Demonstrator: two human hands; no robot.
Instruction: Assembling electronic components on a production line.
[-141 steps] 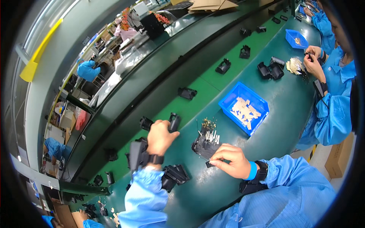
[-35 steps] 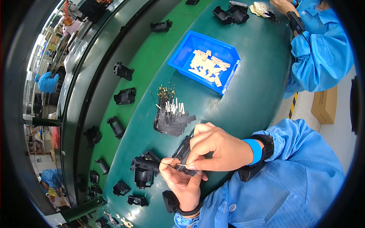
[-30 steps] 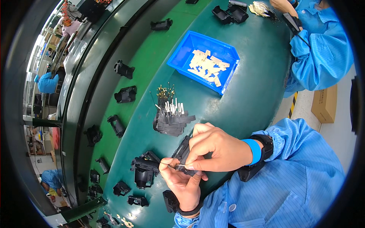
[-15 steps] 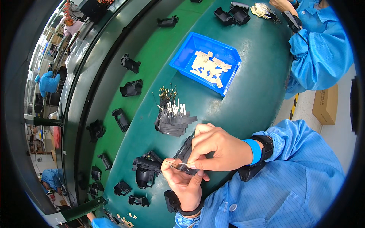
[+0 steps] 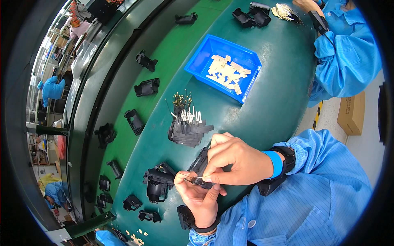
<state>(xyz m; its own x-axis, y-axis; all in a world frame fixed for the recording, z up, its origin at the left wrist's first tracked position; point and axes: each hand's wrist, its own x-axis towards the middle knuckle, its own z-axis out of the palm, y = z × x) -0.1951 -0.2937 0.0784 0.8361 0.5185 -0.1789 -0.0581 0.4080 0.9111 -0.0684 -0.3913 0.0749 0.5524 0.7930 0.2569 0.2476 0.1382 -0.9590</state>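
Observation:
Both my hands are together over the near part of the table. My left hand (image 5: 198,201), palm up, pinches a thin black cable (image 5: 183,175) between thumb and fingers. The thumb and forefinger of my right hand (image 5: 234,160) close on the pale, slim end of that same cable. Just behind and partly under the fingers lies a long black plastic part (image 5: 199,163), half hidden by my hands. To its left sit several black plastic housings (image 5: 158,186). Beyond the hands is a pile of black strips with thin cables and white tabs (image 5: 189,130).
A blue bin (image 5: 196,70) with pale pieces stands farther back. On the left, a green conveyor belt (image 5: 158,53) carries several black housings. At the upper right, a co-worker's blue sleeve (image 5: 349,61) reaches the table edge, near more housings (image 5: 259,17). A carton (image 5: 351,112) stands at right.
The housings on the green belt have shifted slightly away from me and to the right. My hands keep nearly the same hold on the cable.

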